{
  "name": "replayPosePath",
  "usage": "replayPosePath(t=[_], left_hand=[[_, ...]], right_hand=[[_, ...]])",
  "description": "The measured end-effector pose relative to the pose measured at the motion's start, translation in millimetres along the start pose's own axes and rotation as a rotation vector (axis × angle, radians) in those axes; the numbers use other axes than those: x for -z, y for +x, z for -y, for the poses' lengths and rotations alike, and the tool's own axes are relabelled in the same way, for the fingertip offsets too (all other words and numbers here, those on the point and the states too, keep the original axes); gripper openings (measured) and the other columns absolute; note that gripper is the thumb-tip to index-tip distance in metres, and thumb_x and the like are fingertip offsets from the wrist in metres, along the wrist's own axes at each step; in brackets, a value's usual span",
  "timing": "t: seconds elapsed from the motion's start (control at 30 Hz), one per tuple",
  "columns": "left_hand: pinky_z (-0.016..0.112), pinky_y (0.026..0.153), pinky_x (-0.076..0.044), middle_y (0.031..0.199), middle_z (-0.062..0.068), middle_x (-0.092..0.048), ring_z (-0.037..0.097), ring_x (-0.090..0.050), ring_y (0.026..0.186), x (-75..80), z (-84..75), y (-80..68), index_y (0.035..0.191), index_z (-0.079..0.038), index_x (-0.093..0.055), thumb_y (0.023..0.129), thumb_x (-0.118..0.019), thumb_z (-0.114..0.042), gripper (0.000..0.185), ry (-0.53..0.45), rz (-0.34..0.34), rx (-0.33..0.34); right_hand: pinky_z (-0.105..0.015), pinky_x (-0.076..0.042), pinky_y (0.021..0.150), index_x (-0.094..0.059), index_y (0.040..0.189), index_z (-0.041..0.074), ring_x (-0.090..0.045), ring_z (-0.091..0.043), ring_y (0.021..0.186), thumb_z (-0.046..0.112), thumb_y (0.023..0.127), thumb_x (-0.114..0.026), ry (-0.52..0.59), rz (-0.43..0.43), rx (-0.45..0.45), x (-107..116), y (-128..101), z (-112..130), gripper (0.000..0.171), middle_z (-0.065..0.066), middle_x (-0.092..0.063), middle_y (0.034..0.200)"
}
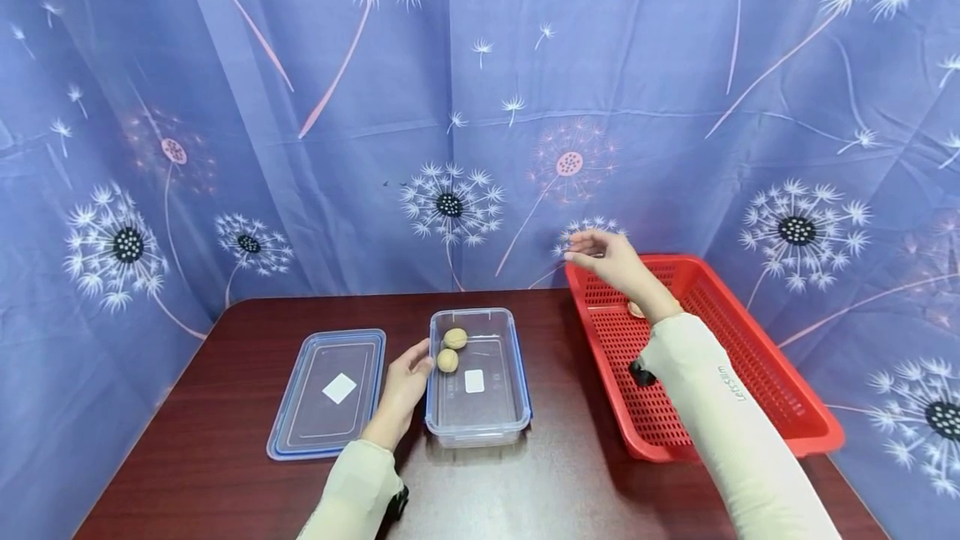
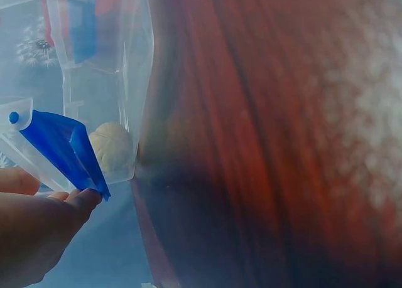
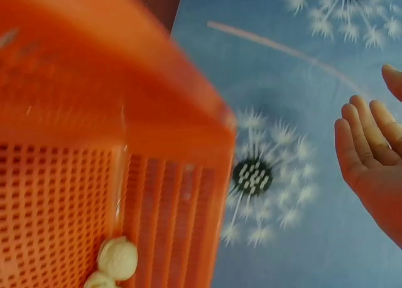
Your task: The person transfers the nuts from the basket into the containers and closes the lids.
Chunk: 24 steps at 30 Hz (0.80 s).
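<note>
Two walnuts (image 1: 452,349) lie by the left wall of a clear plastic container (image 1: 480,436) with blue side latches. At that wall my left hand (image 1: 407,377) holds the container, its thumb and fingers pinching a blue latch flap (image 2: 66,147) in the left wrist view. My right hand (image 1: 609,261) is raised over the far left corner of a red basket (image 1: 626,432), fingers fairly straight and nothing in them. Walnuts (image 3: 117,259) sit in a corner of the basket in the right wrist view; my right forearm partly hides them from the head view.
A clear lid (image 1: 300,423) with a blue rim and white label lies flat left of the container. Everything stands on a dark red-brown table (image 1: 225,440). A blue dandelion-print curtain (image 1: 360,215) hangs behind it.
</note>
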<state>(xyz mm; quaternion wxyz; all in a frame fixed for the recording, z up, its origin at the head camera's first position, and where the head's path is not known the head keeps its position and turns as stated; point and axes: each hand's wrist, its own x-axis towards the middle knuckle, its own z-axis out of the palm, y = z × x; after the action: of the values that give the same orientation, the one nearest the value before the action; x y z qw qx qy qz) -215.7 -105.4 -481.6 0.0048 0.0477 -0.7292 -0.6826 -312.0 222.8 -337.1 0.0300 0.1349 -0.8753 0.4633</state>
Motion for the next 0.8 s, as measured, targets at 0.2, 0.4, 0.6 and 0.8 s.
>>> replayPosePath(t=[0.2, 0.4, 0.6, 0.8], left_hand=[[0.050, 0.111, -0.031, 0.142, 0.026, -0.043, 0.039, -0.041, 0.131, -1.2, 1.7, -0.9, 0.141, 0.006, -0.041, 0.100, -0.045, -0.003, 0.043, 0.000, 0.004, 0.013], [0.051, 0.111, -0.030, 0.142, 0.027, -0.043, 0.039, -0.040, 0.132, -0.3, 5.2, -4.1, 0.141, 0.008, -0.040, 0.100, -0.045, -0.003, 0.043, -0.008, 0.022, -0.002], [0.051, 0.111, -0.030, 0.140, 0.029, -0.044, 0.040, -0.040, 0.132, 2.4, 4.8, -3.0, 0.140, 0.009, -0.040, 0.100, -0.045, -0.002, 0.043, -0.007, 0.018, -0.003], [0.050, 0.111, -0.030, 0.141, 0.029, -0.043, 0.040, -0.039, 0.132, 2.8, 1.7, 1.0, 0.140, 0.010, -0.040, 0.100, -0.044, -0.002, 0.042, -0.012, 0.023, -0.003]], right_hand=[[-0.034, -0.053, 0.086, -0.055, 0.127, -0.001, -0.059, -0.028, 0.105, 0.026, 0.093, -0.065, -0.019, -0.049, -0.035, 19, -13, -24, 0.044, -0.021, -0.062, 0.117], [-0.019, -0.049, 0.083, -0.052, 0.132, -0.001, -0.059, -0.008, 0.099, 0.029, 0.094, -0.063, 0.001, -0.076, -0.072, 31, -30, -50, 0.050, -0.022, -0.060, 0.121], [-0.026, -0.046, 0.093, -0.049, 0.137, 0.001, -0.054, 0.009, 0.092, 0.034, 0.095, -0.061, 0.025, -0.117, -0.114, 45, -37, -72, 0.055, -0.013, -0.061, 0.122], [-0.013, -0.048, 0.080, -0.049, 0.134, -0.002, -0.057, 0.006, 0.089, 0.032, 0.095, -0.061, 0.083, -0.174, -0.131, 58, -43, -87, 0.054, 0.009, -0.063, 0.103]])
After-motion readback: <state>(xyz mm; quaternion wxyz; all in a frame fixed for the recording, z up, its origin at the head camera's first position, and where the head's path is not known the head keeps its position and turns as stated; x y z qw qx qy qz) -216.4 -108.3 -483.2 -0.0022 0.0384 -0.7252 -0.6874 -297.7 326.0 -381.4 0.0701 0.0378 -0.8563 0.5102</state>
